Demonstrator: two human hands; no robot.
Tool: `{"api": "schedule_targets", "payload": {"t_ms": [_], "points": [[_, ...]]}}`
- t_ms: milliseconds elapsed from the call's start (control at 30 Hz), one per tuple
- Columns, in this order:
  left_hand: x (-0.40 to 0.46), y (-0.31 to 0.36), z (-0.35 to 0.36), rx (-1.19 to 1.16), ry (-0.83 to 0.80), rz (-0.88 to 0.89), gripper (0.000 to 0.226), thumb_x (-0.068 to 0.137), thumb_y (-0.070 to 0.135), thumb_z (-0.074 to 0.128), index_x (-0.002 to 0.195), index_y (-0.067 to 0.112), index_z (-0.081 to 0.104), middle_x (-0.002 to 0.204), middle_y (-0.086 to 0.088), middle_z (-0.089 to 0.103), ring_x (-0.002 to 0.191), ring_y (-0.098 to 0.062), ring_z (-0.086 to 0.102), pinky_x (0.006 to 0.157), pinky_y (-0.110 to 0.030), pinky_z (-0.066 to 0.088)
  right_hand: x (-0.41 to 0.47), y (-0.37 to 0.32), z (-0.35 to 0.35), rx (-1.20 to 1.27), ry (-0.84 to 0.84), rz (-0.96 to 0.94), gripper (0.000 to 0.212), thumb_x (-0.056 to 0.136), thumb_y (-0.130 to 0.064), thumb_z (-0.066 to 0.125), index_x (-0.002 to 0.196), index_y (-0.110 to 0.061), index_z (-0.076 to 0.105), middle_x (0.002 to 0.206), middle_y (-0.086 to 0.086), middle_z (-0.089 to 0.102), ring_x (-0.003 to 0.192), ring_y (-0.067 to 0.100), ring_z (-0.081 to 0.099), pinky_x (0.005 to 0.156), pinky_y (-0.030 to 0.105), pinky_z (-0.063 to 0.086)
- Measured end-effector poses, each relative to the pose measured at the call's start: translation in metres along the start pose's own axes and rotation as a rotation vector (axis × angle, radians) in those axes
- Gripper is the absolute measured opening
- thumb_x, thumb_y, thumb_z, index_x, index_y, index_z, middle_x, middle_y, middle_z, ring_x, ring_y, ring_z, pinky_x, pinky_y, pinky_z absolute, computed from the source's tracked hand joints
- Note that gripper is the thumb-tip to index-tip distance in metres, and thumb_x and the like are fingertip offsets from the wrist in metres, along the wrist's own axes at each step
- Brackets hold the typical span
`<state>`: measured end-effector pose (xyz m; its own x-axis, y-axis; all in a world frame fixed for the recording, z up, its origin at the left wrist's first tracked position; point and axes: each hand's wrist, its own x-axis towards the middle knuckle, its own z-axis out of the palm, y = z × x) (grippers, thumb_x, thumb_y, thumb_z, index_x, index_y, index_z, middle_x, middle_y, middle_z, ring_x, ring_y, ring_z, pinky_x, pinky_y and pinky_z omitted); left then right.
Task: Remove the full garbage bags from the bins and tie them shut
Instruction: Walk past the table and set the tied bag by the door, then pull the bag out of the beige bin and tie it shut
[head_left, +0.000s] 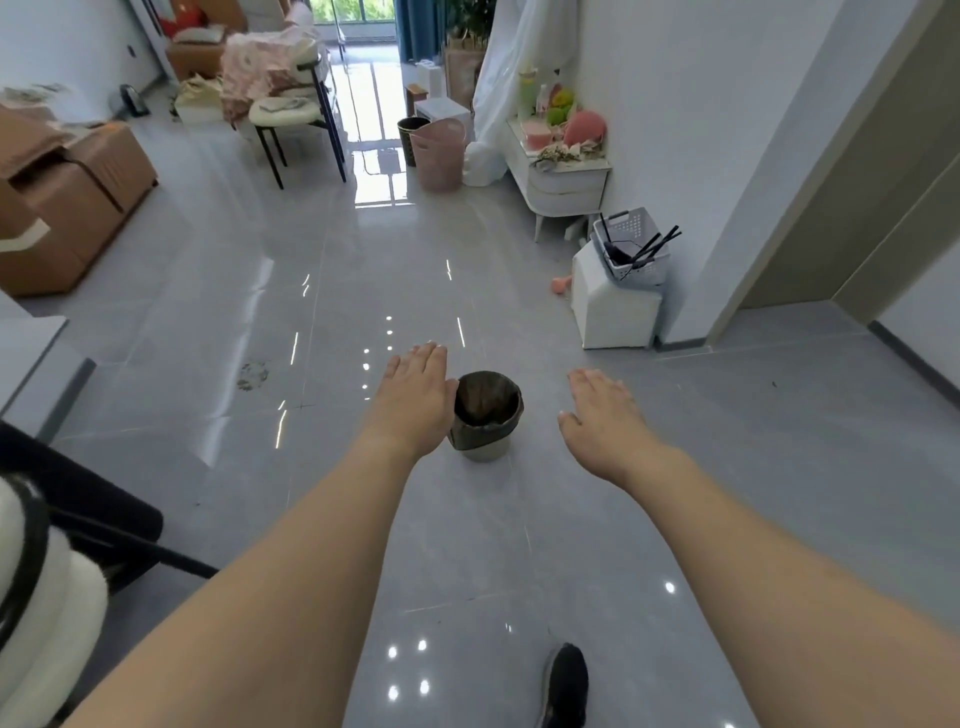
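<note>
Glossy grey tiles (519, 270), round lined bin (480, 451)

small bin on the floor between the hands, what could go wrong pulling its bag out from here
1. The small bin looks light and stands free on glossy tiles; with the left hand and right hand both open and not yet on it, lifting the bag alone may drag or tip the bin.
2. The thin liner is only folded over the rim, so it might tear or slip inside.
3. The shiny floor could be slippery under the shoe while bending.
</note>
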<state>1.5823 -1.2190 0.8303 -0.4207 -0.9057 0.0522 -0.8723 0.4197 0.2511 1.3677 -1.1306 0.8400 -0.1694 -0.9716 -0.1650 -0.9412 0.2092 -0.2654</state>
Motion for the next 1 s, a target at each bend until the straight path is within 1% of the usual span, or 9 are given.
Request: {"api": "schedule_targets", "payload": {"t_ms": [233, 367, 467, 533, 667, 767, 900, 967, 1000], "points": [[0.115, 0.002, 0.009, 0.023, 0.000, -0.120, 0.051, 0.103, 0.027, 0.028, 0.149, 0.007, 0.022, 0.158, -0.009, 0.023, 0.146, -0.023, 0.016, 0.119, -0.039, 0.007, 0.134, 0.042, -0.028, -0.013, -0.028, -0.072, 0.052, 0.097, -0.024, 0.036, 0.144, -0.004, 0.029, 0.152, 0.013, 0.032, 0.141, 0.026, 0.024, 0.118, 0.040, 0.014], [0.174, -0.012, 0.021, -0.012, 0.004, -0.181, 0.051, 0.103, 0.027, 0.028, 0.149, 0.007, 0.023, 0.157, -0.009, 0.024, 0.146, -0.023, 0.017, 0.119, -0.040, 0.007, 0.207, 0.041, -0.027, 0.005, -0.107, -0.119, 0.053, 0.099, -0.022, 0.034, 0.147, -0.004, 0.024, 0.156, 0.013, 0.026, 0.144, 0.025, 0.020, 0.119, 0.037, 0.010], [0.218, -0.040, 0.054, -0.049, -0.024, -0.261, 0.050, 0.102, 0.026, 0.030, 0.148, 0.005, 0.024, 0.155, -0.010, 0.028, 0.144, -0.023, 0.020, 0.117, -0.039, 0.010, 0.266, 0.044, -0.010, 0.071, -0.140, -0.104, 0.051, 0.099, -0.020, 0.035, 0.146, -0.003, 0.027, 0.154, 0.014, 0.029, 0.142, 0.026, 0.023, 0.116, 0.035, 0.012], [0.254, -0.057, 0.091, -0.172, -0.010, -0.351, 0.048, 0.101, 0.023, 0.032, 0.145, 0.003, 0.028, 0.150, -0.014, 0.035, 0.138, -0.027, 0.030, 0.113, -0.041, 0.019, 0.311, 0.055, 0.015, 0.156, -0.136, -0.046, 0.047, 0.099, -0.018, 0.037, 0.143, -0.002, 0.033, 0.150, 0.015, 0.035, 0.138, 0.029, 0.029, 0.113, 0.035, 0.017], [0.322, -0.084, 0.204, -0.478, -0.012, -0.603, 0.047, 0.100, 0.025, 0.030, 0.143, 0.006, 0.030, 0.145, -0.015, 0.039, 0.129, -0.032, 0.039, 0.106, -0.044, 0.033, 0.410, 0.095, 0.105, 0.371, -0.170, 0.122, 0.050, 0.099, -0.020, 0.037, 0.146, -0.005, 0.030, 0.152, 0.015, 0.033, 0.138, 0.030, 0.030, 0.110, 0.035, 0.024], [0.357, -0.107, 0.322, -0.591, -0.008, -0.685, 0.045, 0.100, 0.028, 0.031, 0.138, 0.004, 0.035, 0.144, -0.015, 0.040, 0.130, -0.031, 0.038, 0.103, -0.041, 0.032, 0.476, 0.136, 0.203, 0.490, -0.186, 0.256, 0.052, 0.098, -0.024, 0.036, 0.147, -0.010, 0.030, 0.152, 0.012, 0.033, 0.137, 0.030, 0.033, 0.107, 0.036, 0.029], [0.380, -0.153, 0.489, -0.798, 0.015, -0.925, 0.058, 0.099, 0.036, 0.034, 0.151, 0.015, 0.020, 0.158, -0.004, 0.023, 0.142, -0.027, 0.026, 0.113, -0.043, 0.024, 0.551, 0.197, 0.356, 0.597, -0.201, 0.426, 0.048, 0.099, -0.023, 0.034, 0.144, -0.005, 0.036, 0.145, 0.013, 0.042, 0.127, 0.032, 0.042, 0.098, 0.035, 0.035], [0.380, -0.179, 0.563, -0.920, 0.028, -1.137, 0.053, 0.099, 0.035, 0.036, 0.147, 0.013, 0.028, 0.154, -0.008, 0.030, 0.133, -0.031, 0.037, 0.107, -0.042, 0.031, 0.574, 0.224, 0.431, 0.692, -0.288, 0.512, 0.043, 0.101, -0.017, 0.032, 0.139, 0.003, 0.039, 0.134, 0.019, 0.047, 0.121, 0.034, 0.046, 0.095, 0.035, 0.037], [0.378, -0.190, 0.596, -0.988, 0.030, -1.216, 0.043, 0.100, 0.032, 0.036, 0.138, 0.011, 0.041, 0.144, -0.011, 0.041, 0.117, -0.032, 0.047, 0.097, -0.039, 0.036, 0.583, 0.237, 0.465, 0.758, -0.302, 0.554, 0.042, 0.102, -0.015, 0.032, 0.138, 0.005, 0.040, 0.137, 0.023, 0.046, 0.124, 0.037, 0.045, 0.098, 0.038, 0.037]]}}
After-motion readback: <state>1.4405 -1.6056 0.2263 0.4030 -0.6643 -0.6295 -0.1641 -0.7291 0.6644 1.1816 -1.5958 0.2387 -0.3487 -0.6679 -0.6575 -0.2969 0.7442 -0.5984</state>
